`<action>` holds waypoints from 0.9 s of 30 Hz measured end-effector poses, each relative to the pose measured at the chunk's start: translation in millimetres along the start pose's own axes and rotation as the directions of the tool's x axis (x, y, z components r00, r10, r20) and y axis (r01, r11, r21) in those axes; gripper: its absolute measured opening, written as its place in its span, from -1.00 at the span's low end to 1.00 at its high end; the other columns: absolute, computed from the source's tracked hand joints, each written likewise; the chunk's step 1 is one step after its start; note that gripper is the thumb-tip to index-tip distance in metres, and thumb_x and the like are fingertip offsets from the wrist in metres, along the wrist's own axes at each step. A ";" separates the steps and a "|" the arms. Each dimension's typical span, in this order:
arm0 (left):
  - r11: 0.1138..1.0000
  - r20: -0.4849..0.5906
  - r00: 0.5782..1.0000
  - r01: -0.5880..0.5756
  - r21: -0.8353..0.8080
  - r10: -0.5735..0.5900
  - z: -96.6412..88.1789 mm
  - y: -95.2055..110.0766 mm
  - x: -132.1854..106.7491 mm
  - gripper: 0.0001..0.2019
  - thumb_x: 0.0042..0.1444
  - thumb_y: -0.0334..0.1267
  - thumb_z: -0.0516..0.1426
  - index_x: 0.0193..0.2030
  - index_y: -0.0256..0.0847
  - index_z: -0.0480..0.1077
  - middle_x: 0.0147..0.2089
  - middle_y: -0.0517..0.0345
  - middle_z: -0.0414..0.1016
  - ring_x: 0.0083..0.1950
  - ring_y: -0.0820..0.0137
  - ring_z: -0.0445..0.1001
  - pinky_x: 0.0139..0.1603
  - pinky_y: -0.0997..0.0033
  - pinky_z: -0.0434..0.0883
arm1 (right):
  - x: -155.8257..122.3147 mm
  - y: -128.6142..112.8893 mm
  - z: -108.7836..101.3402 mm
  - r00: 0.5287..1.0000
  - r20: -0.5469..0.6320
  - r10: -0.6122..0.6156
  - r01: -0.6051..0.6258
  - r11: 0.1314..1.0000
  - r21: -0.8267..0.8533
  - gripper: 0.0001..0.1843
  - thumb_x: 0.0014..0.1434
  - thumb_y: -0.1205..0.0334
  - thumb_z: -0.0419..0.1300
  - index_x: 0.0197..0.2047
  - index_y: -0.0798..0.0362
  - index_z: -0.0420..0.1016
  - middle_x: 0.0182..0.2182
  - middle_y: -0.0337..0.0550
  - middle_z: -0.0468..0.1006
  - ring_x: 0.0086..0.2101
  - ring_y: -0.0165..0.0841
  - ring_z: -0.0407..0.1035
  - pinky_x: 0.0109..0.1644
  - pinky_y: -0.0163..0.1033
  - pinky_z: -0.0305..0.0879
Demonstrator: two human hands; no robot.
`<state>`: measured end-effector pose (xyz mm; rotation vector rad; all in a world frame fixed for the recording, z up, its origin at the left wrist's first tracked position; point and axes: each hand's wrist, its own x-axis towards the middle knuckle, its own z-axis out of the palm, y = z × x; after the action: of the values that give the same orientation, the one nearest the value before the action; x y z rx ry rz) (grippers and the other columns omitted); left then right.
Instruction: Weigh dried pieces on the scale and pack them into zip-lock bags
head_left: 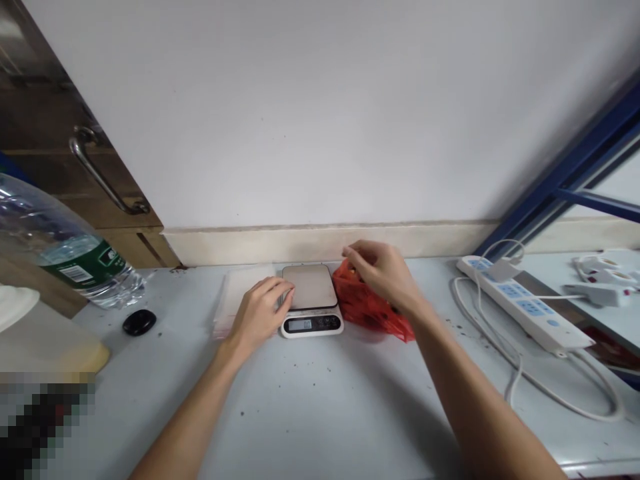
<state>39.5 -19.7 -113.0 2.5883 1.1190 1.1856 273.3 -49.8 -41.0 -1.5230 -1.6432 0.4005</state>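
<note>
A small kitchen scale (310, 285) with a pale square platform and a lit display sits by the wall; its platform is bare. My left hand (264, 307) is at the scale's left edge, fingers curved and thumb apart, with nothing visible in it. Beneath and beside that hand lies a stack of clear plastic bags (231, 297). On the scale's right is a crumpled red plastic bag (367, 307). My right hand (380, 270) is over the top of this bag, fingers curled together; what they hold, if anything, is hidden.
To the left are a large clear water bottle (83, 257) with a green label, a black oval object (139, 322) and a translucent jug (47, 340). A white power strip (525, 303) with looping cables lies right. The wall (320, 120) rises behind the grey table (310, 407).
</note>
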 end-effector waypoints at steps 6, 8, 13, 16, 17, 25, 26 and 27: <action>1.000 0.022 1.000 0.015 -0.002 -0.015 -2.1 1.1 0.4 -0.71 0.30 -0.26 -0.01 -0.21 -0.15 0.56 -0.21 0.02 0.61 -0.21 0.29 0.57 -0.11 0.30 0.53 | 28.5 9.9 -45.9 0.970 0.216 0.115 -0.080 0.983 -0.164 -0.77 0.19 0.16 0.13 -0.29 0.09 0.58 -0.48 -0.15 0.61 -0.48 -0.35 0.44 -0.41 -0.29 0.27; 1.000 0.027 1.000 0.016 0.009 -0.016 -2.8 -0.5 0.7 -0.71 0.29 -0.28 -0.01 -0.22 -0.15 0.56 -0.22 0.03 0.61 -0.22 0.30 0.57 -0.11 0.31 0.53 | 29.0 15.6 -53.2 0.953 0.287 0.098 -0.046 0.982 -0.183 -0.75 0.18 0.14 0.14 -0.26 0.08 0.60 -0.46 -0.13 0.64 -0.47 -0.33 0.46 -0.40 -0.28 0.30; 0.999 0.017 0.998 0.052 0.011 -0.052 -5.8 -4.6 1.5 -0.71 0.30 -0.26 -0.02 -0.21 -0.15 0.55 -0.21 0.04 0.61 -0.21 0.31 0.57 -0.10 0.32 0.52 | 26.4 35.4 -66.9 0.865 0.490 0.111 0.046 0.954 -0.296 -0.79 0.05 0.12 0.26 -0.24 -0.04 0.64 -0.38 -0.14 0.68 -0.39 -0.25 0.53 -0.34 -0.22 0.40; 0.999 0.017 0.998 0.054 0.010 -0.054 -6.1 -5.1 1.4 -0.70 0.30 -0.25 -0.03 -0.22 -0.15 0.55 -0.21 0.04 0.61 -0.20 0.30 0.57 -0.09 0.33 0.52 | 24.7 46.8 -65.3 0.856 0.482 0.185 0.043 0.905 -0.423 -0.60 -0.14 0.16 0.40 -0.14 -0.07 0.64 -0.27 -0.10 0.69 -0.33 -0.19 0.54 -0.36 -0.20 0.41; 0.999 0.021 0.998 0.052 0.010 -0.052 -5.7 -5.2 1.2 -0.70 0.29 -0.25 -0.03 -0.22 -0.15 0.55 -0.21 0.04 0.61 -0.20 0.30 0.57 -0.08 0.32 0.52 | 24.1 49.6 -61.3 0.853 0.481 0.204 0.043 0.890 -0.454 -0.53 -0.19 0.19 0.43 -0.11 -0.07 0.63 -0.27 -0.09 0.68 -0.34 -0.18 0.54 -0.38 -0.20 0.40; 0.999 0.040 0.999 0.015 0.047 -0.017 -4.8 -5.5 1.3 -0.67 0.31 -0.22 -0.04 -0.21 -0.18 0.56 -0.20 0.01 0.61 -0.20 0.27 0.58 -0.10 0.32 0.52 | 32.6 66.7 -20.7 0.793 0.516 0.323 -0.025 0.864 -0.503 -0.58 -0.24 0.35 0.37 -0.21 -0.06 0.60 -0.58 -0.23 0.55 -0.67 -0.33 0.33 -0.65 -0.25 0.18; 0.998 0.038 0.999 0.008 0.059 -0.011 -5.2 -5.1 1.6 -0.66 0.32 -0.21 -0.05 -0.21 -0.19 0.56 -0.20 0.01 0.61 -0.20 0.28 0.58 -0.10 0.34 0.51 | 34.4 68.2 -21.2 0.803 0.518 0.297 -0.003 0.869 -0.494 -0.63 -0.22 0.38 0.35 -0.25 -0.06 0.60 -0.60 -0.23 0.54 -0.67 -0.33 0.33 -0.64 -0.25 0.18; 0.998 0.036 0.999 0.001 0.070 -0.004 -5.7 -4.6 1.9 -0.66 0.32 -0.21 -0.05 -0.21 -0.19 0.56 -0.20 0.01 0.61 -0.21 0.29 0.58 -0.10 0.36 0.51 | 35.8 68.9 -22.9 0.815 0.514 0.266 0.023 0.872 -0.488 -0.68 -0.20 0.39 0.33 -0.29 -0.06 0.60 -0.59 -0.22 0.55 -0.65 -0.33 0.34 -0.62 -0.25 0.19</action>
<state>33.7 -16.3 -109.5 2.6474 1.1770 1.1142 339.2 -8.9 -64.1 -2.0234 -2.2364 0.6010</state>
